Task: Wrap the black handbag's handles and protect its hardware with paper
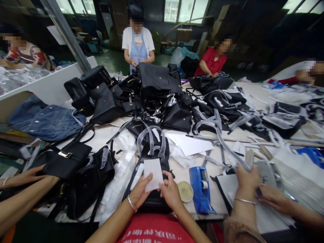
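Observation:
A small white sheet of paper [153, 173] is held up in front of me. My left hand [140, 193] pinches its lower left part, thumb on top. My right hand [170, 190] has its fingers curled together at the sheet's lower right edge. Beneath both hands lies a black backpack [158, 203], its upper part pointing away from me. Its straps are wrapped in translucent film [140, 137]. Just right of my right hand are a round tub [185, 191] with pale yellowish contents and a blue tape dispenser [201, 189].
Black bags [154, 81] are heaped across the table's middle. White sheets [194, 143] and plastic wrap [117, 182] lie nearby. A co-worker's arms [32, 192] reach into a black bag at left; another's hands [249, 182] work close at right. A denim garment [45, 118] lies far left.

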Demonstrator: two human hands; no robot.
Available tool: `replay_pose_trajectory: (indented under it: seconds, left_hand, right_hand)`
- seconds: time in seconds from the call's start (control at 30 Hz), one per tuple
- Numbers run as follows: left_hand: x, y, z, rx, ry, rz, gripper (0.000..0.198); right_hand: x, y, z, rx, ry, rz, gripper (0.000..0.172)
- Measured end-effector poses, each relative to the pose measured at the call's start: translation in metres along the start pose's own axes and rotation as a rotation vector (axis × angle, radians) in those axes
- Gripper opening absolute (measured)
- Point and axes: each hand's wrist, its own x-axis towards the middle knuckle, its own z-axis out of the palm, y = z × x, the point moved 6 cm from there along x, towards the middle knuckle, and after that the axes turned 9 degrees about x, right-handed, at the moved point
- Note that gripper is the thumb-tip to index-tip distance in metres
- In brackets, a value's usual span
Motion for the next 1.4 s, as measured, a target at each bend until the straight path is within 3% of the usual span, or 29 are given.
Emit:
replay_pose_trajectory:
  seconds: [0.07, 0.17, 0.23, 0.33, 0.43, 0.53, 0.63, 0.73, 0.87, 1.1, 1.23, 1.4]
  left_hand:
    - [0.002, -0.005, -0.013, 0.070, 0.112, 0.007, 0.051]
    - [0.007, -0.007, -0.034, 0.163, 0.251, 0.033, 0.045]
    - [0.011, -0.006, -0.040, 0.229, 0.269, 0.049, 0.040]
    - [0.018, -0.004, -0.041, 0.332, 0.271, 0.083, 0.038]
    - [0.024, 0.001, -0.036, 0.460, 0.275, 0.205, 0.041]
    - [0.033, 0.001, -0.021, 0.568, 0.209, 0.306, 0.044]
    - [0.045, -0.013, 0.004, 0.562, 0.045, 0.268, 0.044]
    - [0.050, -0.032, 0.029, 0.428, -0.121, 0.148, 0.045]
    - [0.045, -0.049, 0.051, 0.231, -0.241, 0.020, 0.049]
    - [0.038, -0.055, 0.054, 0.221, -0.307, -0.038, 0.050]
    - [0.038, -0.053, 0.053, 0.244, -0.312, -0.043, 0.049]
    - [0.032, -0.047, 0.067, 0.147, -0.310, -0.046, 0.050]
  right_hand:
    - [0.002, 0.002, -0.008, -0.055, -0.042, 0.013, 0.041]
    - [0.016, 0.006, -0.047, -0.350, 0.162, -0.026, 0.036]
    - [0.032, 0.014, -0.066, -0.487, 0.232, -0.020, 0.034]
    - [0.053, 0.028, -0.069, -0.457, 0.144, 0.016, 0.028]
    - [0.057, 0.023, -0.060, -0.325, 0.105, -0.031, 0.023]
    - [0.046, 0.001, -0.050, -0.077, 0.025, -0.116, 0.028]
    - [0.033, -0.022, -0.049, 0.001, -0.016, -0.157, 0.028]
    - [0.028, -0.036, -0.061, -0.089, 0.088, -0.233, 0.028]
    - [0.026, -0.039, -0.081, -0.189, 0.299, -0.358, 0.025]
    - [0.029, -0.007, -0.082, 0.136, 0.246, -0.106, 0.035]
    - [0.030, -0.009, -0.085, 0.061, 0.321, -0.128, 0.034]
    - [0.024, -0.014, -0.088, 0.004, 0.351, -0.137, 0.038]
